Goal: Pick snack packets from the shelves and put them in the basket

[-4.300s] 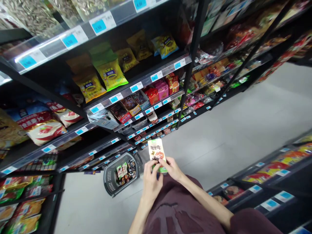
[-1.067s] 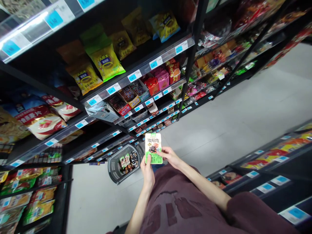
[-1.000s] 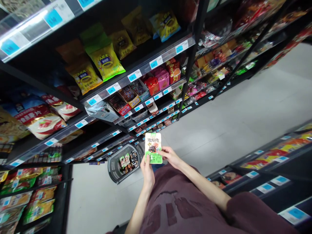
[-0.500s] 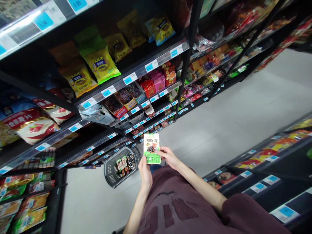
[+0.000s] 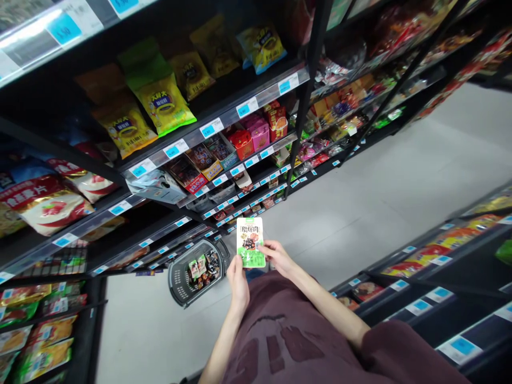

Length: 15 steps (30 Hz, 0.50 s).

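Observation:
A white and green snack packet (image 5: 250,237) is held upright in front of my body, its printed front showing. My left hand (image 5: 239,282) grips the packet's lower left corner. On the packet's right edge, my right hand (image 5: 279,258) pinches it with thumb and fingers. Below and to the left, a dark grey basket (image 5: 176,282) stands on the floor. It holds several small packets, two of them white and green (image 5: 197,266).
Black shelves with price labels (image 5: 210,128) run along the left and top, stocked with yellow snack bags (image 5: 164,106) and small boxes (image 5: 260,133). Another shelf row (image 5: 440,261) stands at the lower right. Grey floor (image 5: 360,197) lies between the rows.
The view has shifted slightly, so the shelves and basket sit a little further left. Both hands still hold the packet in nearly the same place.

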Tool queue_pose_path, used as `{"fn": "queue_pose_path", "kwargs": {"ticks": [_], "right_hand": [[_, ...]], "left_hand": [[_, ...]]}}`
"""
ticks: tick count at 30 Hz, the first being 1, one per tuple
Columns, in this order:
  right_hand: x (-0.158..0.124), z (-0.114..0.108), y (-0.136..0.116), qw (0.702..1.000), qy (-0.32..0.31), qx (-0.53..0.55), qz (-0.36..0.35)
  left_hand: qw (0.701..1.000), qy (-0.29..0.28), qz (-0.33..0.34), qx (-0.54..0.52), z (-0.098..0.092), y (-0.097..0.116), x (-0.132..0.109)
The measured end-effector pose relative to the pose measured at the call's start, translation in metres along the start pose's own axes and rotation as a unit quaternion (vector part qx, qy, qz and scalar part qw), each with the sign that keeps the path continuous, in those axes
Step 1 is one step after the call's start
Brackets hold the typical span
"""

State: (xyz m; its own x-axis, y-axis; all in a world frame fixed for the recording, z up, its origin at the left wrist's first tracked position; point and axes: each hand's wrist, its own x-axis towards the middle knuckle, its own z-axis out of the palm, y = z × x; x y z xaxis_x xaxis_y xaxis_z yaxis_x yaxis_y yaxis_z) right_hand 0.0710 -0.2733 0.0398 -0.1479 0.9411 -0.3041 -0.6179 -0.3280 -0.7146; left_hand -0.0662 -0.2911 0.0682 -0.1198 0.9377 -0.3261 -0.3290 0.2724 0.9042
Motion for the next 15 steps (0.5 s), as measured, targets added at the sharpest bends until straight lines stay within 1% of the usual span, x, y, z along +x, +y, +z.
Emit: {"fn": "queue_pose_path", "kwargs": {"ticks": [4, 10, 15], "right_hand": [[0.0014, -0.0017, 0.0038, 1.0, 0.004, 0.015, 0.023], [0.0003, -0.0011, 0.0058, 0.995, -0.017, 0.069, 0.064], [0.0006, 0.0009, 0.0041, 0.993, -0.011, 0.085, 0.076]], "left_hand": [[1.0, 0.002, 0.014, 0.019, -0.0025, -0.0006, -0.0001], [0.998, -0.008, 0.043, 0.05, -0.0008, 0.005, -0.0005], [0.997, 0.004, 0.051, 0.056, -0.0001, 0.0069, -0.0004]]}}
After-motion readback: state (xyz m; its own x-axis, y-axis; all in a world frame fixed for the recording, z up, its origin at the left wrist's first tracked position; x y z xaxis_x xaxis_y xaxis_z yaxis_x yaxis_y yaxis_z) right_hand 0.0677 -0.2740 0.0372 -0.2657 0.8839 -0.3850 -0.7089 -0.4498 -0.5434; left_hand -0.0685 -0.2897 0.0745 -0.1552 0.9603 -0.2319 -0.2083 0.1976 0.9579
